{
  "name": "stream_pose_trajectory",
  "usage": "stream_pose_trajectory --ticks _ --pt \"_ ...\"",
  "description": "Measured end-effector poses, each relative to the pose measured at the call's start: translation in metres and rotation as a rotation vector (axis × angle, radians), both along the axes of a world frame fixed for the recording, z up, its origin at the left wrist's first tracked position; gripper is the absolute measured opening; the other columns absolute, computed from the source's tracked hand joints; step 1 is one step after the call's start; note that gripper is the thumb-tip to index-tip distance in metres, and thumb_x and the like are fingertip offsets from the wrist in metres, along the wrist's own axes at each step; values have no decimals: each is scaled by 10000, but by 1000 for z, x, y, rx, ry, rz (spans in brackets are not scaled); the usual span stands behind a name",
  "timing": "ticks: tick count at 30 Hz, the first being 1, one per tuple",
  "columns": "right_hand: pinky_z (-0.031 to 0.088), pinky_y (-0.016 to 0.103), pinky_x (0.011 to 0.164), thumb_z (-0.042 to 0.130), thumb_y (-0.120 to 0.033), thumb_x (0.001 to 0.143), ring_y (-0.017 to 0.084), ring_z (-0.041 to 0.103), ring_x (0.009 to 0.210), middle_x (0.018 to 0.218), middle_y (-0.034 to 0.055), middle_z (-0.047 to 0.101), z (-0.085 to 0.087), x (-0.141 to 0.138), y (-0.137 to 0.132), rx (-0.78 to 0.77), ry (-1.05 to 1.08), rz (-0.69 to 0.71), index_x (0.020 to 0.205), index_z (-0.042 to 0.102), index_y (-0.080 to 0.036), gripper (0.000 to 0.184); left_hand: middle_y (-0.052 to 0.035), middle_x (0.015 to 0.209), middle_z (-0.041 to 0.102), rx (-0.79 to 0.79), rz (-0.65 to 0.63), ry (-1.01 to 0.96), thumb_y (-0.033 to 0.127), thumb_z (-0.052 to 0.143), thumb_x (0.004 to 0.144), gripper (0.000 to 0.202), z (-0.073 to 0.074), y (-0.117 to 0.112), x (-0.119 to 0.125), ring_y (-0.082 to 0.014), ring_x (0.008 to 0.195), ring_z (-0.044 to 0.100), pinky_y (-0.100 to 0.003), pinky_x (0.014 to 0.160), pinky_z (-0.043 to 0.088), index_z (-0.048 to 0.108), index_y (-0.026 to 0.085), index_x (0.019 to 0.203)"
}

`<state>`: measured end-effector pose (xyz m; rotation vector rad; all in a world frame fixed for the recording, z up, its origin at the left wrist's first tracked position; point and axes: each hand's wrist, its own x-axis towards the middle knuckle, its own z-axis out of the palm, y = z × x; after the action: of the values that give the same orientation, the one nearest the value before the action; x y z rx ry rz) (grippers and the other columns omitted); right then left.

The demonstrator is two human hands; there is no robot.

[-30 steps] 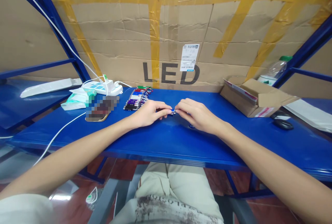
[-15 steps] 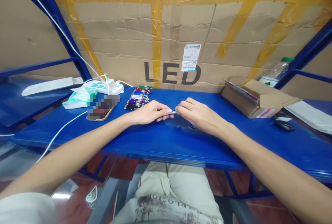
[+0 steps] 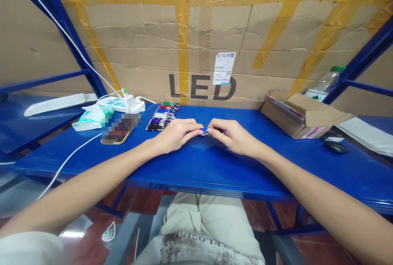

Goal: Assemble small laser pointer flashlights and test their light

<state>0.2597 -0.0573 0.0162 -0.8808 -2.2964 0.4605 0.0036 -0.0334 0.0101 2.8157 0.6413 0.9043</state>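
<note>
My left hand and my right hand meet over the middle of the blue table. Both pinch a small blue keychain flashlight between their fingertips, the left on its body, the right on its end. Just left of my left hand lies a neat row of several coloured keychain flashlights, blue, purple, red, green and black.
A phone, a tissue pack and a white power strip with its cable lie at the left. An open cardboard box, a black mouse and a plastic bottle stand at the right. A large "LED" carton forms the back wall.
Both hands stay together at the table's middle on the small flashlight. The right hand's fingers have curled in more tightly around its end.
</note>
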Motion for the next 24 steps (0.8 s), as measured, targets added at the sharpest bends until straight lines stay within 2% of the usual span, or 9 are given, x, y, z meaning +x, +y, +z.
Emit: stream_pose_trajectory --ticks 4,10,13,15,17,21,24 --pt "431 286 655 585 -377 1027 148 539 672 753 -4 649 -1 -4 1 -297 143 -5 831 655 -198 274 -110 1026 744 188 6 51 372 444 1164 384 -5 2 -1 -203 932 707 -299 854 545 751 150 1225" --pt "416 255 581 731 -422 918 122 551 634 748 14 673 -4 -4 6 -717 374 -22 809 701 -187 261 -100 994 769 528 35 48 318 470 1161 308 -9 5 0 -191 887 724 -317 825 577 718 140 1203" --pt "402 252 572 790 -450 877 117 544 630 732 8 650 -6 -4 7 -814 446 -1 794 698 -182 295 -93 981 766 561 55 53 317 465 1164 298 -9 5 1 -186 876 723 -316 815 577 711 155 1205" --pt "397 253 580 772 -456 899 114 531 628 741 0 640 -6 -6 6 -766 444 -18 807 689 -185 298 -98 982 759 491 55 41 334 452 1166 319 -8 3 1 -192 888 719 -319 826 573 716 157 1202" --pt "400 259 595 719 -447 944 118 520 633 752 -4 636 -5 -8 4 -659 400 -40 827 679 -189 286 -100 982 746 356 39 19 353 442 1167 346 -7 2 1 -194 884 710 -311 823 561 728 158 1188" --pt "439 289 673 616 -426 1024 148 543 694 794 6 644 -3 -8 2 -398 262 -23 851 645 -199 287 -55 893 718 4 23 -34 367 480 1151 363 -2 1 2 -171 805 680 -279 778 513 766 173 1044" --pt "466 323 796 538 -378 1081 185 607 824 919 44 697 -1 -3 2 -129 105 7 922 662 -201 268 -12 755 679 -302 48 -64 412 532 1122 406 0 3 5 -144 687 633 -259 701 483 748 164 883"
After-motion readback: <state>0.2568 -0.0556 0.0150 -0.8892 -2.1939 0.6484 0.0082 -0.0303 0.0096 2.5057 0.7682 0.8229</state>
